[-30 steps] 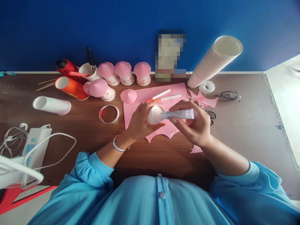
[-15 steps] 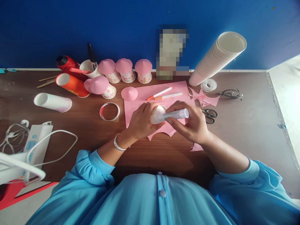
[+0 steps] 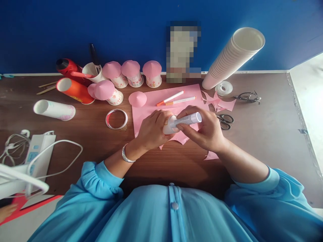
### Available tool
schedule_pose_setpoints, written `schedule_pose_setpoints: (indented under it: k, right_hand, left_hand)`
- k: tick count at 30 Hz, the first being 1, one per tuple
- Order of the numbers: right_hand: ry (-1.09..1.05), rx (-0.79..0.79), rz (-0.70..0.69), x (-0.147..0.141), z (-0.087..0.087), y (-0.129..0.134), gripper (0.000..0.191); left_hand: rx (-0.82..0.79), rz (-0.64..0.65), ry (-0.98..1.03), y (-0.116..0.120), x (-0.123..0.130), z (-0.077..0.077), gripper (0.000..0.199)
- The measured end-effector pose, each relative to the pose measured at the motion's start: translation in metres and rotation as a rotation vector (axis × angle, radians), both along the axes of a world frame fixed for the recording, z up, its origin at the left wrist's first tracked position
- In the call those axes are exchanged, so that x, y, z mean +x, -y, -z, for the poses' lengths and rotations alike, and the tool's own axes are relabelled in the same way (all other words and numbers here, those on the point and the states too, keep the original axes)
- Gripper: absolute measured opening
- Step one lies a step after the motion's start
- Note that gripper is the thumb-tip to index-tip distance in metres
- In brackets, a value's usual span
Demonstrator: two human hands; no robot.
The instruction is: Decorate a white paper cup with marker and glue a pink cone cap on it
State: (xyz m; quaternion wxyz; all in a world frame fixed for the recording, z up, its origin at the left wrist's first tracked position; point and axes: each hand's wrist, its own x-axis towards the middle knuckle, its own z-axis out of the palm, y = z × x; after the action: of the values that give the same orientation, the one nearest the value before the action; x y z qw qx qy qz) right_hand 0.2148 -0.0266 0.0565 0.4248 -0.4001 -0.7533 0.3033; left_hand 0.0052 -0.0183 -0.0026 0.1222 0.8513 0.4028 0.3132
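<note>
My left hand (image 3: pixel 153 131) is wrapped round a small white paper cup (image 3: pixel 169 126) above the pink paper sheet (image 3: pixel 141 114). In my right hand (image 3: pixel 205 129) is a white glue stick (image 3: pixel 190 119), pinched between thumb and fingers, its far end at the cup's rim. Whether the tip touches the cup cannot be made out. Two markers, a red one (image 3: pixel 173 97) and an orange one (image 3: pixel 183 100), lie on the sheet behind my hands. A loose pink paper cone (image 3: pixel 137 99) rests at the sheet's left corner.
Decorated cups with pink cone tops (image 3: pixel 152 70) stand along the wall. Scissors (image 3: pixel 225 121), a tape roll (image 3: pixel 223 88), glasses (image 3: pixel 248 97) and a tall cup stack (image 3: pixel 229 57) are right. Left are a tape ring (image 3: pixel 116 119), a power strip (image 3: pixel 41 148) and another person's hand (image 3: pixel 8 211).
The glue stick has shifted slightly relative to the cup, both still held. Another person's hand has appeared at the lower left. The whole view has moved a little.
</note>
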Motion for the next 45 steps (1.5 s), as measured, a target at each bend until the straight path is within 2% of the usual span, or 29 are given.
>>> schedule_pose_setpoints:
  k: [10, 16, 31, 38, 45]
  right_hand:
    - [0.030, 0.006, 0.071, 0.000, -0.001, 0.000, 0.008]
    - [0.043, -0.001, 0.124, 0.000, 0.000, -0.001, 0.008]
    - [0.045, -0.035, 0.247, 0.001, 0.003, -0.004, 0.006]
    - [0.046, -0.033, 0.260, 0.003, 0.003, -0.004, 0.005]
    - [0.052, -0.057, 0.251, 0.006, 0.003, -0.005, 0.008]
  left_hand:
    - [0.079, -0.018, -0.061, 0.000, 0.000, 0.002, 0.037]
    - [0.104, -0.034, -0.091, 0.001, -0.001, 0.005, 0.042]
    - [0.226, -0.049, -0.041, 0.000, 0.000, 0.004, 0.032]
    - [0.141, -0.015, 0.003, 0.001, -0.001, 0.000, 0.042]
    - [0.151, -0.021, 0.046, 0.001, 0.001, -0.006, 0.046]
